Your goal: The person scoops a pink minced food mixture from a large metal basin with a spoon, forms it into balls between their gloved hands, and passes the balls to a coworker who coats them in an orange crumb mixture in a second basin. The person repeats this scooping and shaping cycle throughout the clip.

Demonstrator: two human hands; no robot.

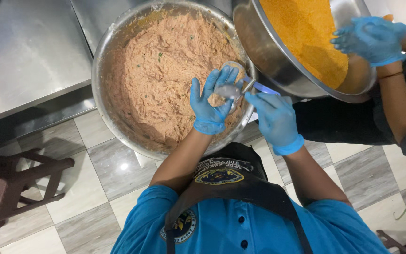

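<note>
My left hand, in a blue glove, is cupped over a large steel bowl of pinkish-brown minced mixture and holds a small lump of that mixture in its palm. My right hand, also gloved in blue, grips a metal spoon whose bowl presses against the lump in my left palm. Both hands meet at the bowl's near right rim.
A second steel bowl of orange crumbs stands tilted at upper right, with another person's blue-gloved hand in it. A steel counter lies at the left. A dark wooden stool stands on the tiled floor.
</note>
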